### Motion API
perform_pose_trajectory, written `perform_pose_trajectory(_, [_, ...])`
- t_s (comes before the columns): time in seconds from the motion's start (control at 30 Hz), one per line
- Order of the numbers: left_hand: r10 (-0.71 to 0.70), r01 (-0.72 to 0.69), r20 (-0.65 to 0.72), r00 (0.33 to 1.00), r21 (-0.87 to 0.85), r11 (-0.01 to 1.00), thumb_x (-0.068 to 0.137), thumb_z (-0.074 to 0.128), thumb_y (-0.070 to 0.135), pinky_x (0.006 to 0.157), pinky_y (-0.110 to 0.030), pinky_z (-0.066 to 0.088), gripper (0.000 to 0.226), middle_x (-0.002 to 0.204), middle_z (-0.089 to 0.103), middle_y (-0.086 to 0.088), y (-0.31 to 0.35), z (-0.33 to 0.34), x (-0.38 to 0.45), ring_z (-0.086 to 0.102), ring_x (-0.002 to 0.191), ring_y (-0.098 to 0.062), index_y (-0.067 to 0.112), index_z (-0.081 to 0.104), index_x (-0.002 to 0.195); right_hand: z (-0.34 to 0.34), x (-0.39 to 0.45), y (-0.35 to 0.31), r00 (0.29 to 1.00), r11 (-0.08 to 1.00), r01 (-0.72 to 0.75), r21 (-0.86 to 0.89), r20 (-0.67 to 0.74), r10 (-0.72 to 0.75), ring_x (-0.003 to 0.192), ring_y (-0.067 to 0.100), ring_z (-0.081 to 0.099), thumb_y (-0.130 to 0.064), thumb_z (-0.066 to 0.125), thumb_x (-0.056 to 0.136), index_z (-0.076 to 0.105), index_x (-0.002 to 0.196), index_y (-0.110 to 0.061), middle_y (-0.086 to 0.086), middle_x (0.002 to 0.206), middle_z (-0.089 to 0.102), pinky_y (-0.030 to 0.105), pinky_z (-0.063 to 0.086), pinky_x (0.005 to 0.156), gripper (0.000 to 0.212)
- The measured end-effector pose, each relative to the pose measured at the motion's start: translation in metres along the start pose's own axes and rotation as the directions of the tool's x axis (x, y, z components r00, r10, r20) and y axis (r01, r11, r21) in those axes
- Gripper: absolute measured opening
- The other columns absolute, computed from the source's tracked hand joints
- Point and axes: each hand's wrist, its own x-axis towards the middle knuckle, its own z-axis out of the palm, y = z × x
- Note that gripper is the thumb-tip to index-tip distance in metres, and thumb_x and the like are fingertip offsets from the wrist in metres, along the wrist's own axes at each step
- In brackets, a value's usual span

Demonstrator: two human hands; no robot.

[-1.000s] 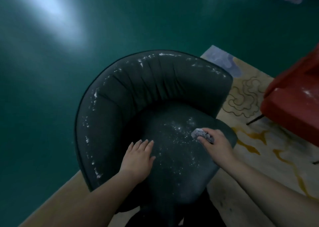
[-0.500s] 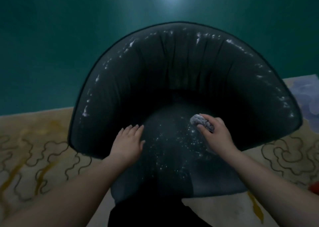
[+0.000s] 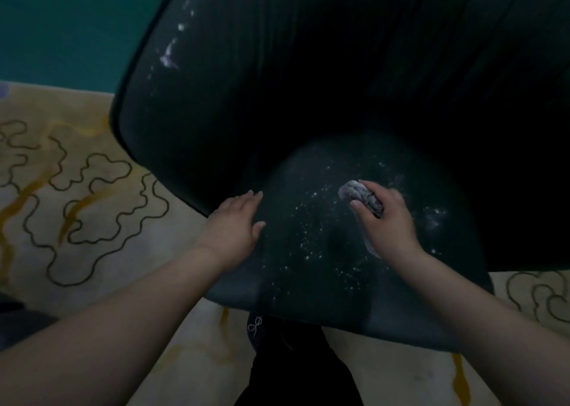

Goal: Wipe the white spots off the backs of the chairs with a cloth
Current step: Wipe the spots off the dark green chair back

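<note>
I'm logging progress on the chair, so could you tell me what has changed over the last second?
The view closed in on the dark chair, and the red chair left the frame. The right hand still grips the cloth on the speckled seat; the left hand stays flat beside it. White spots remain.

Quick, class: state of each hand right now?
Left hand: open, fingers flat on the chair seat.
Right hand: grips the cloth.
</note>
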Motion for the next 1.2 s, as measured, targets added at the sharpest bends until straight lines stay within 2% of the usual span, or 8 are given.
perform_pose_trajectory(0.13, [-0.06, 0.059, -0.038, 0.997, -0.018, 0.998, 0.099, 0.041, 0.038, 0.116, -0.029, 0.01, 0.061, 0.158, 0.02, -0.005, -0.026, 0.037, -0.011, 0.02, 0.143, -0.024, 0.019, 0.018, 0.152, 0.043, -0.004, 0.012, 0.998, 0.998, 0.063, -0.01, 0.028, -0.063, 0.084, -0.026, 0.044, -0.025, 0.065, 0.09, 0.058, 0.126, -0.028, -0.005, 0.106, 0.044, -0.01, 0.028, 0.069, 0.037])
perform_pose_trajectory(0.3, [-0.174, 0.172, -0.046, 0.984, -0.048, 0.984, 0.098, 0.043, 0.042, 0.116, -0.04, 0.02, 0.06, 0.159, 0.014, -0.003, -0.046, 0.078, -0.015, 0.015, 0.143, -0.027, 0.029, 0.02, 0.151, 0.087, 0.0, 0.02, 0.979, 0.984, 0.173, -0.033, 0.112, -0.168, 0.091, -0.012, 0.05, -0.028, 0.065, 0.089, 0.057, 0.127, -0.03, -0.01, 0.106, 0.045, -0.006, 0.031, 0.076, 0.038])
perform_pose_trajectory(0.47, [-0.303, 0.288, -0.085, 0.949, -0.156, 0.945, 0.093, 0.052, 0.044, 0.116, -0.044, 0.021, 0.062, 0.16, 0.007, -0.003, -0.05, 0.106, -0.011, 0.013, 0.143, -0.031, 0.036, 0.026, 0.148, 0.116, 0.022, 0.026, 0.938, 0.951, 0.304, -0.058, 0.195, -0.287, 0.111, 0.015, 0.051, -0.029, 0.068, 0.087, 0.056, 0.129, -0.028, -0.013, 0.109, 0.046, 0.026, 0.042, 0.097, 0.043])
perform_pose_trajectory(0.7, [-0.343, 0.312, -0.073, 0.936, -0.274, 0.91, 0.09, 0.058, 0.044, 0.116, -0.034, 0.011, 0.073, 0.161, 0.001, 0.002, -0.048, 0.14, -0.01, 0.009, 0.144, -0.027, 0.039, 0.016, 0.15, 0.16, 0.065, 0.021, 0.886, 0.855, 0.462, -0.237, 0.167, -0.432, 0.108, 0.021, 0.044, -0.031, 0.065, 0.089, 0.054, 0.131, -0.027, -0.002, 0.114, 0.05, 0.037, 0.043, 0.092, 0.044])
perform_pose_trajectory(0.97, [-0.346, 0.275, -0.179, 0.921, -0.333, 0.902, 0.087, 0.064, 0.038, 0.115, -0.024, -0.001, 0.075, 0.161, 0.005, -0.001, -0.047, 0.163, -0.014, 0.006, 0.146, -0.024, 0.035, 0.022, 0.149, 0.151, 0.021, 0.07, 0.577, 0.473, 0.817, -0.33, 0.47, -0.668, 0.088, 0.032, 0.054, -0.002, 0.08, 0.065, 0.066, 0.119, -0.024, 0.009, 0.103, 0.058, 0.037, 0.038, 0.075, 0.06])
perform_pose_trajectory(1.03, [-0.35, 0.271, -0.187, 0.918, -0.348, 0.897, 0.088, 0.064, 0.038, 0.116, -0.025, 0.001, 0.072, 0.16, 0.007, -0.002, -0.047, 0.162, -0.016, 0.008, 0.146, -0.023, 0.034, 0.026, 0.148, 0.148, 0.038, 0.065, 0.623, 0.507, 0.781, -0.365, 0.413, -0.664, 0.088, 0.033, 0.053, 0.0, 0.078, 0.067, 0.067, 0.119, -0.023, 0.012, 0.101, 0.056, 0.036, 0.036, 0.076, 0.058])
perform_pose_trajectory(1.13, [-0.393, 0.296, -0.204, 0.897, -0.382, 0.876, 0.088, 0.064, 0.037, 0.114, -0.024, 0.002, 0.068, 0.16, 0.011, -0.001, -0.043, 0.166, -0.025, 0.011, 0.144, -0.024, 0.034, 0.029, 0.147, 0.173, 0.059, 0.035, 0.791, 0.688, 0.607, -0.399, 0.217, -0.572, 0.098, 0.03, 0.049, -0.01, 0.071, 0.079, 0.064, 0.122, -0.028, 0.01, 0.107, 0.053, 0.039, 0.039, 0.084, 0.047])
perform_pose_trajectory(1.2, [-0.416, 0.317, -0.21, 0.885, -0.383, 0.868, 0.088, 0.063, 0.037, 0.114, -0.024, 0.002, 0.069, 0.16, 0.01, 0.0, -0.04, 0.171, -0.031, 0.01, 0.144, -0.023, 0.035, 0.028, 0.148, 0.192, 0.051, 0.02, 0.8, 0.701, 0.597, -0.39, 0.226, -0.556, 0.101, 0.028, 0.047, -0.016, 0.069, 0.083, 0.064, 0.121, -0.032, 0.008, 0.111, 0.051, 0.038, 0.036, 0.086, 0.042])
